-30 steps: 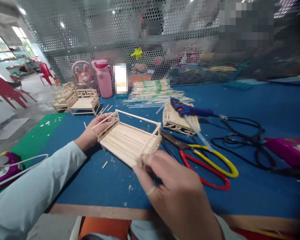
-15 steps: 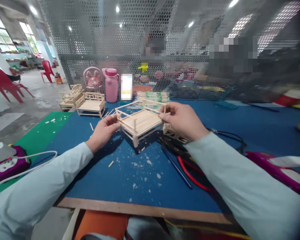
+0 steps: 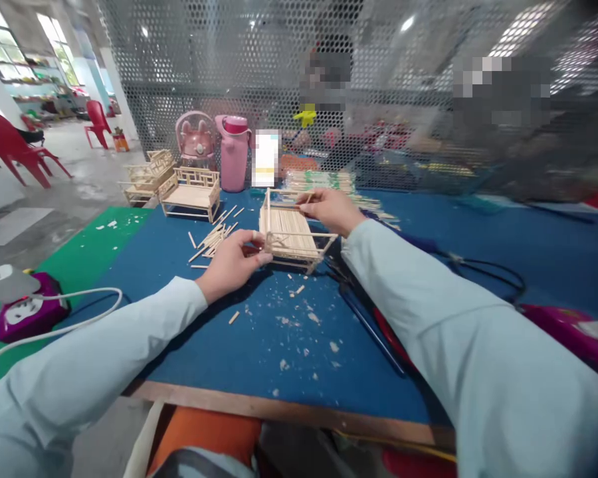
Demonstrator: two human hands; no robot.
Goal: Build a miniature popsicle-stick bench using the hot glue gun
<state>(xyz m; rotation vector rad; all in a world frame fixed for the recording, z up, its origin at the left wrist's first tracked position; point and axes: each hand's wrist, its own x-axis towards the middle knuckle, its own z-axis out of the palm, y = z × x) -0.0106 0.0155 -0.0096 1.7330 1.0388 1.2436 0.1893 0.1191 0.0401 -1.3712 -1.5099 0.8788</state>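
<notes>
A miniature bench of thin wooden sticks [image 3: 290, 222], with a slatted seat and thin rails, is held just over the blue mat. My left hand [image 3: 235, 260] pinches its near left corner post between thumb and fingers. At its far right corner, the closed fingers of my right hand [image 3: 333, 210] grip the frame; their exact contact is partly hidden. Beside my left hand lies a loose pile of short wooden sticks [image 3: 213, 242]. Two similar pieces stand behind it: a small bench with a backrest [image 3: 192, 194] and another stick-built piece [image 3: 147, 179] farther left.
Pliers and a blue-handled tool [image 3: 371, 328] lie under my right forearm. A pink flask [image 3: 234, 159], a phone [image 3: 266, 159] and bundled sticks [image 3: 321, 179] stand or lie by the perforated metal screen [image 3: 204, 60]. Purple power strips [image 3: 32, 309] flank the mat.
The bench has been turned between my hands, so its long rail now faces me. My right hand has shifted to the far corner. The stick pile now shows, and the view has shifted slightly.
</notes>
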